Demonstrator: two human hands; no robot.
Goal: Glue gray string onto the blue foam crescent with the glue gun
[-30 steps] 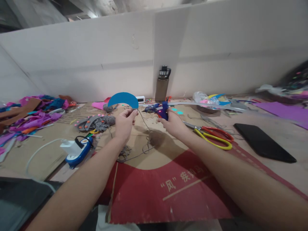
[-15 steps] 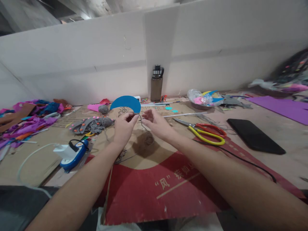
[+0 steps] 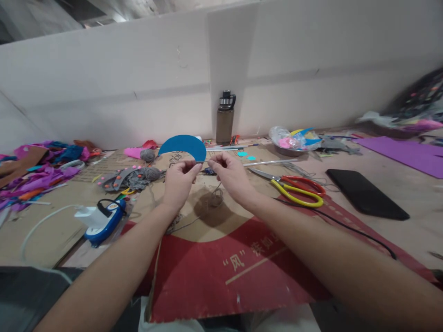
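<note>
My left hand pinches the lower right corner of a blue crescent-shaped foam piece and holds it upright above the cardboard. My right hand is closed in a pinch just to the right of that corner, on a thin grey string that hangs down to a small tangle on the cardboard. The blue glue gun lies on the cardboard behind my hands, mostly hidden.
Red-and-yellow scissors and a black phone lie to the right. A brown bottle stands by the wall. Grey felt with orange dots, a blue-and-white charger and colourful scraps lie left. A bowl of scraps sits behind.
My right hand put down the blue glue gun, came back open, and now pinches the string beside the crescent. My left hand kept hold of the crescent.
</note>
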